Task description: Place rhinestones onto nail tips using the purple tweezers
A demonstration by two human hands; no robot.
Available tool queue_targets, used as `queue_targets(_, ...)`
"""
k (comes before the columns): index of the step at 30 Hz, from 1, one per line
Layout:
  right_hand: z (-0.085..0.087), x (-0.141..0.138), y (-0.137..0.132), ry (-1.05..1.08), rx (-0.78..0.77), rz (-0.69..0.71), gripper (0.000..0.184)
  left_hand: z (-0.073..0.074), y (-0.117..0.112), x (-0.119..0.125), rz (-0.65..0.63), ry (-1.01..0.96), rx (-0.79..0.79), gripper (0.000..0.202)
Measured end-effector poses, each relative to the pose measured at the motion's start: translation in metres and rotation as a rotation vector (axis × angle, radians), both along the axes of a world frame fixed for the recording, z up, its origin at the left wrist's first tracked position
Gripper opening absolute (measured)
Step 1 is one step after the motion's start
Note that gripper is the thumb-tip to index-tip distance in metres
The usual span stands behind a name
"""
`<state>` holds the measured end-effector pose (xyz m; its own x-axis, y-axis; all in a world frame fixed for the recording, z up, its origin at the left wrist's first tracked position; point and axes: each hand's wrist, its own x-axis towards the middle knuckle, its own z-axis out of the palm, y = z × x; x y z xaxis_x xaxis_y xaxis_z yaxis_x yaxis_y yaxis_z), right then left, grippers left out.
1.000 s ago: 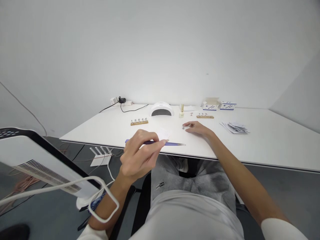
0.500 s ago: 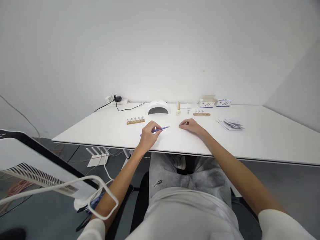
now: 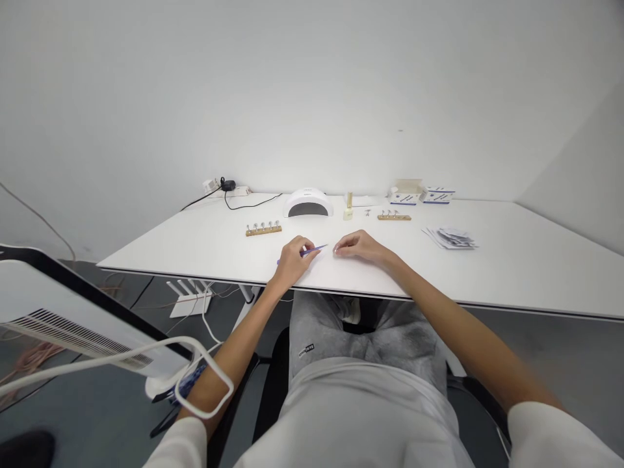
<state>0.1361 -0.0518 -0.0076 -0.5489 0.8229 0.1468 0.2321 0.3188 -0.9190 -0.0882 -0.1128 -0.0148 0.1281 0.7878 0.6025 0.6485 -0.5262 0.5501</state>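
Note:
My left hand [image 3: 294,259] is closed in a pinch around a thin purple brush [image 3: 312,250], its pointed tip aimed right. Just across from that tip, my right hand [image 3: 359,246] is closed too, with thumb and fingertips together low over the white table. Whatever small thing those fingers hold is too tiny to make out. Beyond my hands stand a white nail lamp [image 3: 308,194] and a polish bottle [image 3: 348,208] with a gold cap. A wooden strip [image 3: 264,230] with several small metal stands lies beyond my left hand.
A second wooden strip [image 3: 394,218] with stands lies at the back right, near two small boxes [image 3: 406,194]. Flat packets [image 3: 451,238] are piled on the right. A black adapter [image 3: 227,185] with its cable sits at the back left. A white device [image 3: 88,325] rises left of the table.
My right hand has moved left, closer to the brush tip. My left hand still pinches the brush and has shifted slightly right. The view has tilted a little.

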Motion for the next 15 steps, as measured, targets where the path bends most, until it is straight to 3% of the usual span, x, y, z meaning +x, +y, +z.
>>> queue_targets(8, -0.0043, 0.0023, 0.0041, -0.046, 0.06, 0.084, 0.024, -0.0032, -0.0001, 0.0015, -0.094, 0.046, 0.069, 0.013)
queue_targets(15, -0.0051, 0.0013, 0.0048, -0.066, 0.085, 0.08, 0.025, -0.0044, 0.0015, 0.0024, -0.1, 0.094, 0.058, 0.015)
